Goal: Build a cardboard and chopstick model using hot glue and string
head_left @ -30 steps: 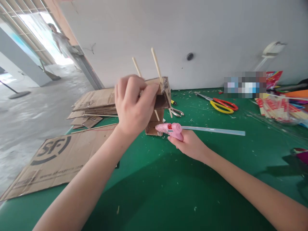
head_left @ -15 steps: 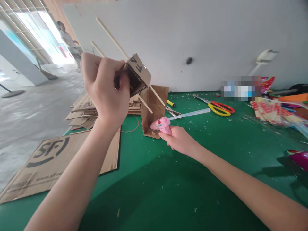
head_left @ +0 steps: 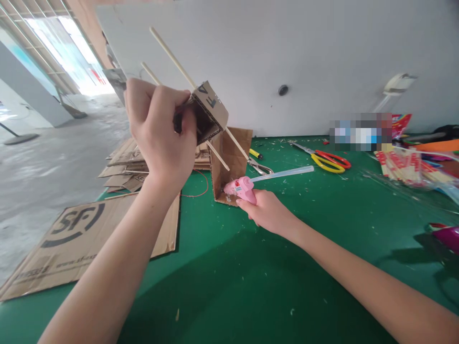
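Raised above the table, my left hand (head_left: 163,126) is closed on a small cardboard box (head_left: 212,106) with an open side. Two thin wooden sticks (head_left: 172,56) run past the box and poke out at both ends. My right hand (head_left: 268,209) grips a pink hot glue gun (head_left: 244,188) by its handle. A long clear glue stick (head_left: 287,173) juts from the gun's back. The gun's nozzle end sits inside an open folded cardboard piece (head_left: 234,148) standing on the green table; its tip is hard to make out.
A printed cardboard sheet (head_left: 71,239) lies at the left, with stacked cardboard pieces (head_left: 124,165) behind it. Pliers (head_left: 261,167), a yellow-handled tool (head_left: 256,153) and scissors (head_left: 328,161) lie near the wall. Wrapped sticks (head_left: 399,165) and plastic packaging are at the right.
My hands and what they hold keep nearly the same pose; the whole view has shifted slightly. The person in the background has moved mostly out of sight behind the wall panel.
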`<control>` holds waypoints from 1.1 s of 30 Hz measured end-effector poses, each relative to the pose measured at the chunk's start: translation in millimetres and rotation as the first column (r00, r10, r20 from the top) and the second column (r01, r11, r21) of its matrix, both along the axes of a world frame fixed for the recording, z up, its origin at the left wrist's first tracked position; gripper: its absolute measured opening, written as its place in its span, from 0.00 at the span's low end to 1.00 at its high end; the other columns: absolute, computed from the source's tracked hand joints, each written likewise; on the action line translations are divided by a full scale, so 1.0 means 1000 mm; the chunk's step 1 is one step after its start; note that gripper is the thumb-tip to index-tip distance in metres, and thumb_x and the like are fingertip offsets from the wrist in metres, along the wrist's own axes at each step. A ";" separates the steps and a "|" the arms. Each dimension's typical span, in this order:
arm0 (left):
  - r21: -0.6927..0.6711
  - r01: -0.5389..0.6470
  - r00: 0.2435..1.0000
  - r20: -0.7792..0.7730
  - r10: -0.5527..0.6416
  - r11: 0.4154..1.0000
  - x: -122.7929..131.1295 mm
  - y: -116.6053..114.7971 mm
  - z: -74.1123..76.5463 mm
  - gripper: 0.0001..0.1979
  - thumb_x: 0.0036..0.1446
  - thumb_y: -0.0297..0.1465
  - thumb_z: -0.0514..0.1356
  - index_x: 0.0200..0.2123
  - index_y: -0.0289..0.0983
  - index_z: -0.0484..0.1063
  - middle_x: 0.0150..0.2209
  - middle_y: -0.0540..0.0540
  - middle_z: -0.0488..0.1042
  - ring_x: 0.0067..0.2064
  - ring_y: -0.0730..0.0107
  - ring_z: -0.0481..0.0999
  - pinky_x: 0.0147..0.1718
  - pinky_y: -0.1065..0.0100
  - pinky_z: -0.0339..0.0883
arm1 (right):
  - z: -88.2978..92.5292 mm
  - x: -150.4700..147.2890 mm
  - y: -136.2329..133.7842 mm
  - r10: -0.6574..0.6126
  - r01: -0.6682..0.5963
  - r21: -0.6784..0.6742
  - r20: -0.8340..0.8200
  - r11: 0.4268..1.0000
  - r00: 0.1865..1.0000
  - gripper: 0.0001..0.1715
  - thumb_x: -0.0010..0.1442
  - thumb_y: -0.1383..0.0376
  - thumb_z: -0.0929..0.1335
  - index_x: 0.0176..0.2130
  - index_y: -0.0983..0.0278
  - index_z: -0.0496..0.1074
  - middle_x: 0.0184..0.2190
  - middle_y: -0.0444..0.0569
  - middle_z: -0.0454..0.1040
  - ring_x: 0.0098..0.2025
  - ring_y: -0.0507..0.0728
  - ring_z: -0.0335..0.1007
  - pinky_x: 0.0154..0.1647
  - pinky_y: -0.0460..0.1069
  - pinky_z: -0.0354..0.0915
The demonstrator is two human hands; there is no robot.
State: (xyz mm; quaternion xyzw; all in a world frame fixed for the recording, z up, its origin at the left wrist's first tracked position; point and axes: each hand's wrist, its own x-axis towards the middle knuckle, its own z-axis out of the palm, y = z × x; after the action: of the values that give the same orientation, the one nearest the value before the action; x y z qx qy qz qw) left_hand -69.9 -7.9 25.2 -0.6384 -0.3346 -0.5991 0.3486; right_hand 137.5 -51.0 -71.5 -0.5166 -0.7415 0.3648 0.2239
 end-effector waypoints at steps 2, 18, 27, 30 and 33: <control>-0.015 0.011 1.000 -0.003 -0.011 1.000 0.000 0.000 0.000 0.11 0.52 0.18 0.53 0.33 0.39 0.68 0.33 0.47 0.56 0.40 0.67 0.65 0.38 0.61 0.64 | 0.000 0.000 0.000 0.001 -0.001 0.003 0.010 1.000 1.000 0.20 0.63 0.54 0.61 0.25 0.63 0.62 0.19 0.44 0.69 0.19 0.50 0.64 0.26 0.47 0.57; 0.046 -0.034 0.998 -0.042 0.036 0.998 0.000 0.002 0.000 0.10 0.50 0.19 0.54 0.33 0.38 0.67 0.34 0.49 0.57 0.38 0.70 0.66 0.35 0.63 0.62 | -0.003 -0.006 -0.002 0.006 -0.007 0.031 0.039 0.999 0.999 0.23 0.63 0.55 0.60 0.21 0.62 0.57 0.15 0.44 0.65 0.18 0.50 0.62 0.25 0.48 0.56; -0.066 0.026 1.000 0.013 -0.025 0.997 0.003 -0.001 -0.002 0.10 0.53 0.18 0.54 0.32 0.39 0.66 0.35 0.48 0.55 0.41 0.67 0.66 0.40 0.59 0.64 | -0.007 -0.007 -0.003 -0.047 0.046 -0.036 -0.024 0.998 0.999 0.23 0.63 0.54 0.60 0.23 0.63 0.61 0.16 0.44 0.68 0.18 0.50 0.64 0.23 0.47 0.57; -0.051 0.008 1.000 0.011 -0.007 0.999 0.003 -0.001 -0.002 0.09 0.52 0.18 0.55 0.31 0.39 0.67 0.33 0.49 0.55 0.40 0.67 0.68 0.39 0.59 0.66 | -0.003 -0.009 -0.005 -0.041 0.040 0.010 0.008 0.999 0.999 0.22 0.63 0.55 0.60 0.22 0.62 0.58 0.15 0.43 0.67 0.18 0.49 0.63 0.23 0.47 0.56; -0.057 0.010 1.000 0.000 -0.010 0.998 0.002 -0.001 -0.002 0.09 0.53 0.18 0.55 0.32 0.39 0.68 0.33 0.49 0.54 0.42 0.66 0.69 0.41 0.55 0.66 | -0.002 -0.010 -0.006 -0.033 0.032 0.030 0.037 0.999 0.999 0.21 0.63 0.57 0.60 0.21 0.62 0.57 0.14 0.43 0.65 0.17 0.50 0.62 0.23 0.47 0.56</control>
State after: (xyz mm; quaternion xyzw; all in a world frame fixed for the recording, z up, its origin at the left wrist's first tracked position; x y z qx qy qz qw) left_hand -67.6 -8.5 22.7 -0.6498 -0.3484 -0.5911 0.3271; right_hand 127.7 -56.8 -73.3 -0.5320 -0.7425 0.3402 0.2235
